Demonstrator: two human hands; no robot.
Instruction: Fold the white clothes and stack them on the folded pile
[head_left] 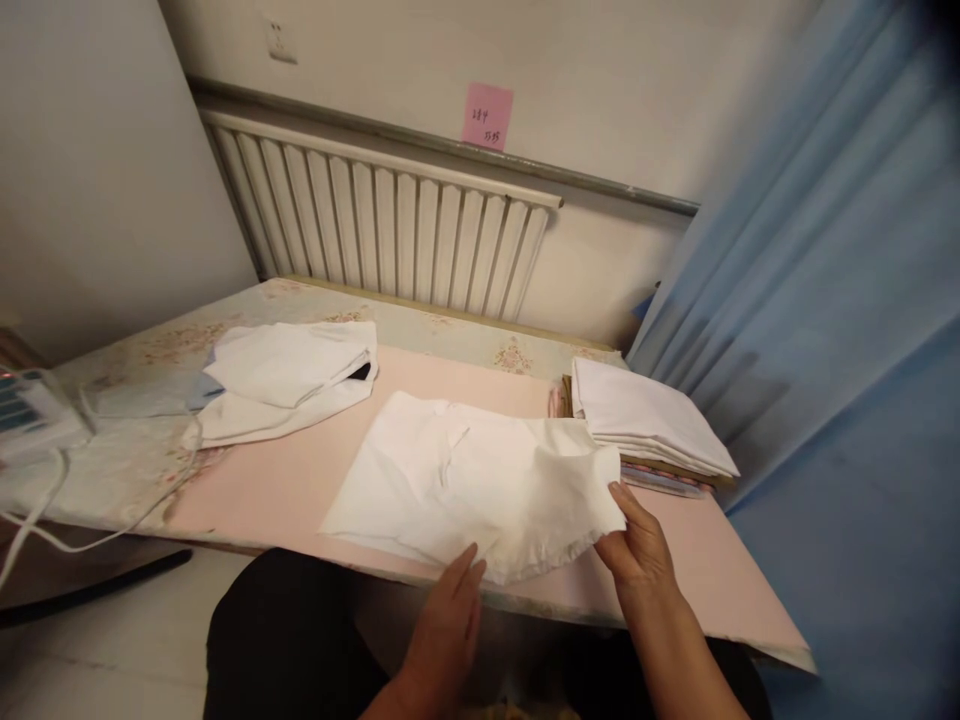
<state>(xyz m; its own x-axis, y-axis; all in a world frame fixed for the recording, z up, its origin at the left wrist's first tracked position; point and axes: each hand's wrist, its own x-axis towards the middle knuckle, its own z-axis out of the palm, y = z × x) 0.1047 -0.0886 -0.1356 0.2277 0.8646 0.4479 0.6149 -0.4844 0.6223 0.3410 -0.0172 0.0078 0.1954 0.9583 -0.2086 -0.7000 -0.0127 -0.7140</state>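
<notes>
At the counter's near edge, the left hand lies open and flat, fingertips touching the cloth's hem. The right hand pinches its right corner. Bare counter lies left of the cloth, and a folded stack sits close on its right.

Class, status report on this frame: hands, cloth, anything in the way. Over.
Left hand open, at cloth near edge. Right hand pinching its right corner. Folded stack close behind right hand; pile far left.
</notes>
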